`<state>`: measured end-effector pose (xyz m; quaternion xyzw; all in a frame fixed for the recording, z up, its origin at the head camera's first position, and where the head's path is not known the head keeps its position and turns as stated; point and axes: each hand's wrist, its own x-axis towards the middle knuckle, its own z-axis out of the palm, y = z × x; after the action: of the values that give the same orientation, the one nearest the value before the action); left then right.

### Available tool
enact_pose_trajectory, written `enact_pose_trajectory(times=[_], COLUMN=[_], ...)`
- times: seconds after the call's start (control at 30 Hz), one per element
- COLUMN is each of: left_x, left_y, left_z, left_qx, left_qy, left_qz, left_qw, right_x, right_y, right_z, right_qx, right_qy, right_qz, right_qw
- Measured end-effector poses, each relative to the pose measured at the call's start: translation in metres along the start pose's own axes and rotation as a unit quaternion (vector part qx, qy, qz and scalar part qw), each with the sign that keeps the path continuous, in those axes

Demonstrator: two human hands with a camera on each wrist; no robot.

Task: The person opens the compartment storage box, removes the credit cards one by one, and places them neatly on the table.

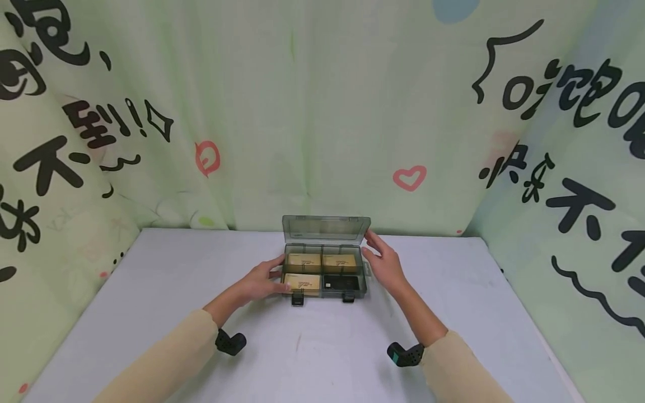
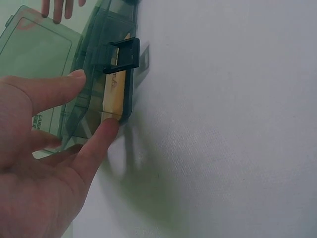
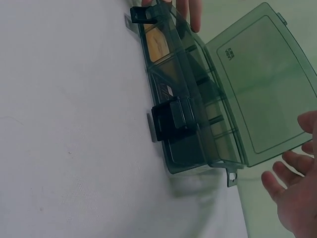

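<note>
from afar, i'm resting the left hand (image 1: 258, 280), unclenched, against the left side of the divided box (image 1: 327, 294) near mid far edge of the counter (image 1: 312, 358), apparently steadying it, the right hand (image 1: 387, 266) lying loose-fingered by the upright lid (image 1: 326, 228), perhaps supporting it.

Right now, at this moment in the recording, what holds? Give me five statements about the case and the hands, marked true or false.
1. Three tan boxes sit in the case. True.
2. The lid is closed. False: the lid stands open at the far side.
3. A dark item lies in the near right compartment. True.
4. The left hand is at the lid's right edge. False: the left hand is at the case's left end.
5. The right hand is beside the lid's lower right corner. True.
</note>
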<state>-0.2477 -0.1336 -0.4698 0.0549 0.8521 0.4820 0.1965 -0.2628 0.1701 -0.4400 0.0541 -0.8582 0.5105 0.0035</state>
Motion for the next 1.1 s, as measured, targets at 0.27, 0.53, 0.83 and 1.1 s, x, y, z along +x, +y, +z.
enact_pose_trajectory(times=[0.27,0.53,0.83,1.1], left_x=[-0.001,0.002,0.003,0.002], left_y=[0.003,0.004,0.005,0.001], left_z=[-0.001,-0.001,-0.001,-0.001], left_qx=[0.004,0.014,0.013,0.018], left_qy=[-0.003,-0.002,-0.001,-0.004], left_qz=[0.011,0.005,0.000,0.000], left_qw=[0.9999,0.9999,0.9999,0.9998], right_x=[0.007,0.013,0.016,0.013], right_y=[0.003,0.005,0.011,0.017], right_z=[0.000,0.002,0.011,0.018], right_qx=[0.000,-0.014,-0.025,-0.041], right_qy=[-0.012,-0.022,-0.028,-0.035], right_qz=[0.006,0.009,0.041,0.047], right_qw=[0.9999,0.9996,0.9984,0.9975])
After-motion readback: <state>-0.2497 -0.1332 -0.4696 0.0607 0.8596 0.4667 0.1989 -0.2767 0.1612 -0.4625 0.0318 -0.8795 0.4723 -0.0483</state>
